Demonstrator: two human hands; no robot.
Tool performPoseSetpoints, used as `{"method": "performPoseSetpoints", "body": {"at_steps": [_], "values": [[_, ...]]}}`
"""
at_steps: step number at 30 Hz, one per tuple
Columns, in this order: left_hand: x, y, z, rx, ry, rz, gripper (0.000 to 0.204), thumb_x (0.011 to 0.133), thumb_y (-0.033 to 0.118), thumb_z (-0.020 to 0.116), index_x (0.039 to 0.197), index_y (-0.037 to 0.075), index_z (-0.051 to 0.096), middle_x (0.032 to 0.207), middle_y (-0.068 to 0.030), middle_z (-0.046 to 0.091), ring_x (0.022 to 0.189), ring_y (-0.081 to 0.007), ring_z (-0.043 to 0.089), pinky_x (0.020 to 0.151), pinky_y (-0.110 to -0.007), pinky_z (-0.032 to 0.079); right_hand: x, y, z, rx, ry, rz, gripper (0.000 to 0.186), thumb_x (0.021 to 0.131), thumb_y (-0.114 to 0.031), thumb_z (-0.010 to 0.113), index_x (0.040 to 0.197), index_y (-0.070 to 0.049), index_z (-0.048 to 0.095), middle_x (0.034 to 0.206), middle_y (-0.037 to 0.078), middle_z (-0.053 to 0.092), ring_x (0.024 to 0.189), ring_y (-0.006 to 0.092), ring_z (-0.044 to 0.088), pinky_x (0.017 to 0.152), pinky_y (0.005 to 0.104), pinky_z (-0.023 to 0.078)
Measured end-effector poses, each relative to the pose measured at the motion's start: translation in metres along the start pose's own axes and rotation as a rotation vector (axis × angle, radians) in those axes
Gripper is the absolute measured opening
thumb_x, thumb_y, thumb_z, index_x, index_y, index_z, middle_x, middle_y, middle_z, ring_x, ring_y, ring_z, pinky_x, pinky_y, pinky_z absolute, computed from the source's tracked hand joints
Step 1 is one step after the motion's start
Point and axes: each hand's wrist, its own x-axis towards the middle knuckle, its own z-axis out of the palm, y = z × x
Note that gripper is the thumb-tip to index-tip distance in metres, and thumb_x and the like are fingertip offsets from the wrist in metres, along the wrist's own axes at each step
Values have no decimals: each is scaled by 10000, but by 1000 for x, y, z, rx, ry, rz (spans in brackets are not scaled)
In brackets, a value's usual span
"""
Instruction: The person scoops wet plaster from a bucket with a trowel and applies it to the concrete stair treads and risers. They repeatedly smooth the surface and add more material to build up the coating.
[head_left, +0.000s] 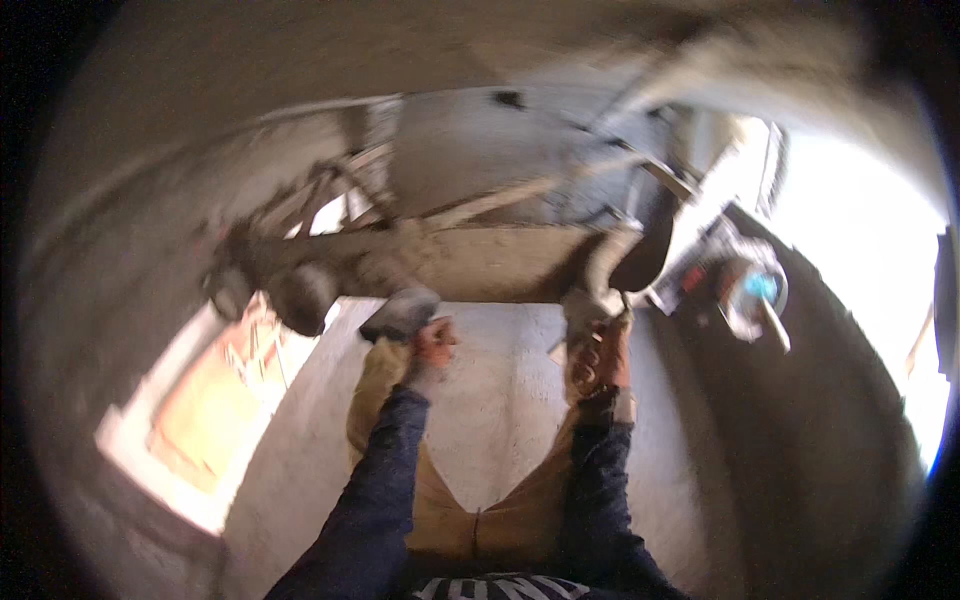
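Observation:
My left hand point(435, 345) has curled fingers beside a dark grey shoe-like shape point(395, 315) at the end of my left leg; blur hides whatever it grips. At the right, my right hand point(610, 355) is closed over my khaki trouser leg, around something too blurred to name. Just above it rises a dark, long, flat shape point(655, 245), possibly a tool. Both forearms are in dark sleeves, and my legs show between them over a pale grey surface point(500, 400).
A muddy brown ledge point(500, 260) crosses ahead, with dark lumpy objects point(300, 290) at its left and braces point(530, 185) above. A round container with turquoise inside and a stick point(750, 290) is at the right. Bright openings point(210, 410) flank the dark walls on both sides.

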Motion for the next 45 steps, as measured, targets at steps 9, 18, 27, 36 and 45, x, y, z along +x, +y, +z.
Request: {"method": "performPoseSetpoints", "body": {"at_steps": [9,18,27,36,45], "values": [[-25,-71,-159,-177,385,-109,281,911,254,527,1110,85,631,862,-42,666,685,-88,612,605,-249,496,47,153,35,-1458,-273,-452,367,859,-289,624,1107,-60,482,768,87,595,592,142,568,484,287,463],[-21,-174,-208,-1370,639,-341,346,921,254,574,1189,36,560,956,-78,621,722,-146,563,646,-284,480,-17,290,274,-2643,-1027,-963,439,833,-348,618,1104,-24,501,936,242,614,877,438,586,750,486,470],[46,-217,-217,-300,800,-206,584,798,0,573,1350,54,390,1299,-266,406,1172,-350,477,967,-396,417,6,507,429,-3395,-1366,-1423,198,803,-89,574,984,-59,500,864,165,583,849,358,607,670,491,501],[172,-322,-246,-1641,1139,-169,525,799,193,657,1272,64,468,1185,-165,577,1106,-319,538,903,-403,430,104,692,385,-3544,-1439,-2291,236,846,-107,566,1052,-45,468,845,133,612,767,267,662,623,324,556],[148,-250,-319,-1188,1100,-365,485,781,165,641,1247,131,513,1031,-160,548,936,-364,563,778,-436,479,143,637,426,-3712,-1479,-1689,255,834,-335,591,914,-93,583,799,170,640,853,338,643,692,470,542]]}}
